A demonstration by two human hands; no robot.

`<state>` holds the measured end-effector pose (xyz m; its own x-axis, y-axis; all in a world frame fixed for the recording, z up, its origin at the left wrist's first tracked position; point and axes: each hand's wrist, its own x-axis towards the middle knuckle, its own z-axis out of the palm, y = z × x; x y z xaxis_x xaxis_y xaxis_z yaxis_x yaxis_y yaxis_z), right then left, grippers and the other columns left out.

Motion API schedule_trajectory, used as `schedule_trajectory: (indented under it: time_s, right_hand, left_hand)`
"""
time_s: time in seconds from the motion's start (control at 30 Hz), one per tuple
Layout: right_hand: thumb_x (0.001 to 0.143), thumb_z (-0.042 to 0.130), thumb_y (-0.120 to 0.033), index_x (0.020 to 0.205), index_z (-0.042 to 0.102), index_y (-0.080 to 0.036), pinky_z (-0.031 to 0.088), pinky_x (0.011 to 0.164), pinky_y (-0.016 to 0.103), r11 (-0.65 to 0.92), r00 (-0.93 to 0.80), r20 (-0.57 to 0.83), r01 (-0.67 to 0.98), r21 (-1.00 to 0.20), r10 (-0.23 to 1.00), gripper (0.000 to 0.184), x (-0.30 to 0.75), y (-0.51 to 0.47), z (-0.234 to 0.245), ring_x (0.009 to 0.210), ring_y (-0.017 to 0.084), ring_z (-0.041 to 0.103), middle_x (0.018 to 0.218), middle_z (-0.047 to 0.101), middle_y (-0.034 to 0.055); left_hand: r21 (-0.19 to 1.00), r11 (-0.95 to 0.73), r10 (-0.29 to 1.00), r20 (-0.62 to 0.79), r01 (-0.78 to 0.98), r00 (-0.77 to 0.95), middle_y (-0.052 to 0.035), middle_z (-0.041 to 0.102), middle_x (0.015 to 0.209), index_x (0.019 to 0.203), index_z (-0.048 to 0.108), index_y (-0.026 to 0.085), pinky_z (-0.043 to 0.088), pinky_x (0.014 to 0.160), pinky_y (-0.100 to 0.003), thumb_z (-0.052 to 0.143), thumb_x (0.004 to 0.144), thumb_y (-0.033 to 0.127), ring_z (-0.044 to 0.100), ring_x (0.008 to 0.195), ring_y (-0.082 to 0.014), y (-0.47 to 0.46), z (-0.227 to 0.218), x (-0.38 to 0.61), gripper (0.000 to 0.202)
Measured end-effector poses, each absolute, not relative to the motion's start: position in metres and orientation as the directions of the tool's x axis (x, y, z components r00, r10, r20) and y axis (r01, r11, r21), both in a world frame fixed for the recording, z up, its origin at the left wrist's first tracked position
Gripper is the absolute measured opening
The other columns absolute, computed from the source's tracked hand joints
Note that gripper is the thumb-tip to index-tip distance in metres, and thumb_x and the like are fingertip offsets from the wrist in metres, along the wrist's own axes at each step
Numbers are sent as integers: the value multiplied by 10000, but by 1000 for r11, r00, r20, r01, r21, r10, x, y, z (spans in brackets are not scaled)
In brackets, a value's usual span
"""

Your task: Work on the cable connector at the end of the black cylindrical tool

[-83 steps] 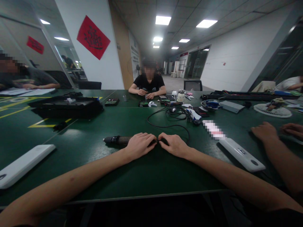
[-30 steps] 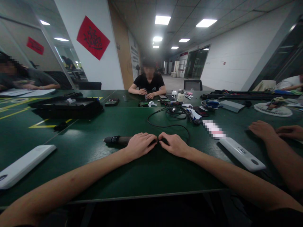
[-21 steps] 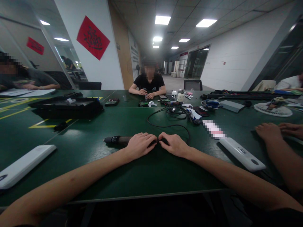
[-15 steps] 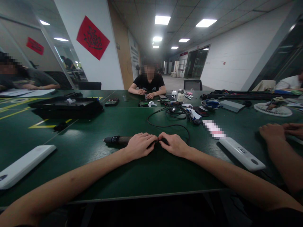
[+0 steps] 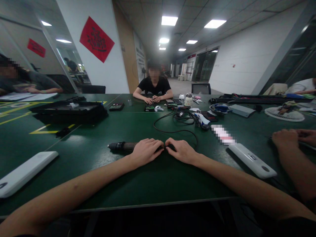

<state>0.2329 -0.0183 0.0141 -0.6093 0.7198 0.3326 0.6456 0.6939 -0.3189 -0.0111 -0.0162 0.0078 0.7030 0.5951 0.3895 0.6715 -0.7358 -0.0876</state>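
Neighbour's hand (image 5: 285, 137) shifted; left hand (image 5: 148, 150) half-curled around tool (image 5: 122, 146).

Dressed in a black fabric sleeve (image 5: 292, 227) on the right arm, with a dark cloth edge (image 5: 23, 235) barely showing on the left. Bare from there to left hand (image 5: 147, 150) and right hand (image 5: 182, 151), with a small round spot on the left forearm (image 5: 89, 181).

A white pillar (image 5: 103, 75) bears a red sheet (image 5: 97, 39) with dark characters. Left of it stands a glazed partition (image 5: 53, 39); at its foot, a black chair (image 5: 93, 89). Right of it come a brown panel (image 5: 124, 39), lit ceiling panels (image 5: 169, 20) and, farther right, a white wall (image 5: 247, 59). The green desk (image 5: 133, 125) spreads in front.
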Motion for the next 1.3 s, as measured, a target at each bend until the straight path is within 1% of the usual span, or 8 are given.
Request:
schedule_trajectory:
  time_s: [0.27,0.43,0.57,0.7,0.87,1.03,1.17,1.3]
  right_hand:
    - [1013,587,-263,1170,580,-238,436,728,269,699,-612,340,642,-314,714,159,234,-18,14,756,168,648,937,698,9]
    - [1010,591,-263,1176,584,-236,446,745,274,698,-608,344,643,-314,715,168,233,-18,13,792,178,663,965,706,19]
    - [1008,593,-264,1172,588,-235,446,750,277,692,-604,339,646,-321,721,166,233,-18,13,787,178,661,956,707,19]
    - [1009,590,-258,1182,586,-238,450,769,279,697,-611,336,636,-331,717,174,234,-17,13,822,182,668,987,709,24]
    - [1002,601,-264,1170,592,-238,436,731,272,686,-602,328,651,-325,728,170,234,-17,12,750,171,650,931,705,10]
    - [1002,602,-261,1186,587,-239,442,745,276,688,-600,337,649,-326,726,186,233,-18,13,781,178,659,958,710,18]
    - [1008,595,-258,1171,587,-242,436,731,274,691,-604,336,650,-317,722,164,234,-18,14,760,173,652,942,705,12]
    - [1013,590,-259,1183,576,-239,453,778,281,697,-613,334,639,-325,717,172,234,-17,13,827,184,671,977,707,19]
  left_hand:
    - [-74,-732,602,394,677,694,-33,729,984,1116,595,238,498,803,-355,502,1041,423,690,909,-217,-16,8,-11,220]
    - [-93,-767,554,403,634,729,-43,728,1090,1208,592,251,499,831,-348,509,1031,355,690,966,-211,-16,9,-11,221]
    - [-83,-738,589,404,669,700,-35,726,989,1113,608,240,497,805,-347,515,1038,413,689,908,-211,-16,8,-10,210]
    - [-109,-764,552,401,636,731,-38,721,1103,1228,580,254,493,821,-348,517,1034,376,683,971,-213,-16,8,-11,237]
    - [-95,-740,583,402,665,706,-36,721,989,1107,611,244,495,800,-350,506,1039,415,681,909,-216,-15,6,-10,212]
    - [-100,-768,551,399,633,733,-44,721,1092,1203,604,252,500,833,-351,508,1026,364,681,959,-211,-16,8,-10,230]
    - [-91,-743,584,395,663,709,-38,726,1013,1117,613,242,498,813,-349,502,1039,404,684,924,-213,-16,8,-10,211]
    - [-95,-757,567,397,647,722,-43,724,1078,1217,587,249,497,826,-349,505,1037,385,681,963,-215,-16,8,-10,241]
